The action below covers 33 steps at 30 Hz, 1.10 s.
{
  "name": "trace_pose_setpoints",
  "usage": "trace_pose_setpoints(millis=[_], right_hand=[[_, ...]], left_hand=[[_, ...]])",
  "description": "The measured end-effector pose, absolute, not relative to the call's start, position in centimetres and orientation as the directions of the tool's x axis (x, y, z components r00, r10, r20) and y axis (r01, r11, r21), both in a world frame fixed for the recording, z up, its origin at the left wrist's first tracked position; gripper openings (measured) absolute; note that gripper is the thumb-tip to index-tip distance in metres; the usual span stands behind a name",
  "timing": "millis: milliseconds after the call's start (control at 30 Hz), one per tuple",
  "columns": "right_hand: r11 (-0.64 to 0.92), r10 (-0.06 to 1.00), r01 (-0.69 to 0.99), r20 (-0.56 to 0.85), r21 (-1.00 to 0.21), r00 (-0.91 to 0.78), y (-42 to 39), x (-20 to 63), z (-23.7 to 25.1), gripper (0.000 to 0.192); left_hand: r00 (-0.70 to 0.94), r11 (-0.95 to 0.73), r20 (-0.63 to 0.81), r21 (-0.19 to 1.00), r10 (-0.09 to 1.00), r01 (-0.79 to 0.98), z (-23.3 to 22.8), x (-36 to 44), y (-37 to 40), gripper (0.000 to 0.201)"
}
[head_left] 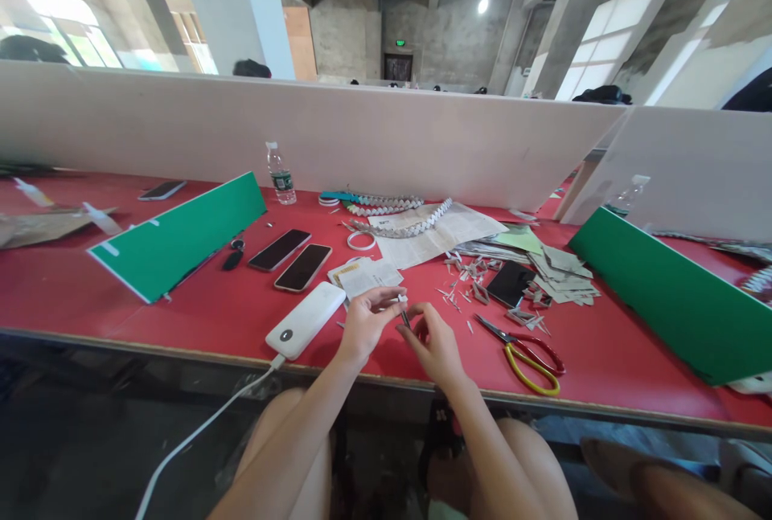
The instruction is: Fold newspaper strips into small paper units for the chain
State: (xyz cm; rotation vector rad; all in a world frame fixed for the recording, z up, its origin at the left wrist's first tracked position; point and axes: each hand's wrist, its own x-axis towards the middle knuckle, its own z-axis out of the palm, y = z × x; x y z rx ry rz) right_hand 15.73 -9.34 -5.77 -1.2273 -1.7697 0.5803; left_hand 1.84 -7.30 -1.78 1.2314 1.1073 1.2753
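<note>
Above the red table's front edge, my left hand point(367, 323) pinches a small folded paper piece point(402, 298) between thumb and fingertips. Close by on its right, my right hand point(435, 341) has its fingers curled in a pinch against the lower end of that piece; something thin and dark shows between the hands, too small to name. Right of my hands lie paper strips and folded paper bits point(476, 269). Scissors point(523, 351) with one red and one yellow handle rest on the table. Woven paper chains point(410, 227) lie behind, on a printed sheet.
A white power bank point(306, 319) with a cable stands left of my hands, near two phones point(303, 267). Green boards point(181, 239) stand at left and right. A water bottle point(281, 176) is by the white partition point(362, 126). Stacked papers point(560, 272) lie at right.
</note>
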Motion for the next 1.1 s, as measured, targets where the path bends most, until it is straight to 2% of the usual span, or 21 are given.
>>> trace_pose_setpoints(millis=[300, 467, 533, 633, 767, 867, 1100], right_hand=[[0.408, 0.903, 0.480, 0.422, -0.777, -0.085, -9.4, 16.1, -5.5, 0.022], [0.409, 0.882, 0.491, 0.471, -0.769, 0.002, -9.0, 16.9, -5.3, 0.019], [0.385, 0.894, 0.402, 0.444, -0.831, 0.062, -8.8, 17.1, -5.3, 0.019], [0.289, 0.942, 0.168, 0.311, -0.942, 0.125, -8.5, 17.3, -5.3, 0.022], [0.199, 0.975, -0.061, 0.191, -0.978, 0.112, -8.3, 17.2, -5.3, 0.026], [0.201, 0.976, -0.123, 0.188, -0.972, 0.111, -8.1, 17.1, -5.3, 0.025], [0.204, 0.975, -0.143, 0.187, -0.968, 0.124, -8.1, 17.1, -5.3, 0.022]], left_hand=[[0.039, -0.120, 0.118, 0.992, 0.992, 0.039, -1.9, 1.3, -7.1, 0.031], [0.115, -0.063, 0.056, 0.996, 0.992, 0.058, -2.2, 0.9, -7.0, 0.030], [0.200, -0.005, -0.016, 0.995, 0.980, 0.104, -2.2, 0.8, -7.2, 0.024], [0.333, 0.055, -0.118, 0.980, 0.935, 0.193, -2.0, 0.9, -7.6, 0.017], [0.450, 0.135, -0.190, 0.979, 0.873, 0.151, -2.3, 1.3, -8.0, 0.013], [0.486, 0.178, -0.205, 0.979, 0.850, 0.102, -3.0, 1.6, -7.9, 0.014], [0.471, 0.184, -0.204, 0.979, 0.858, 0.088, -3.4, 1.8, -7.8, 0.013]])
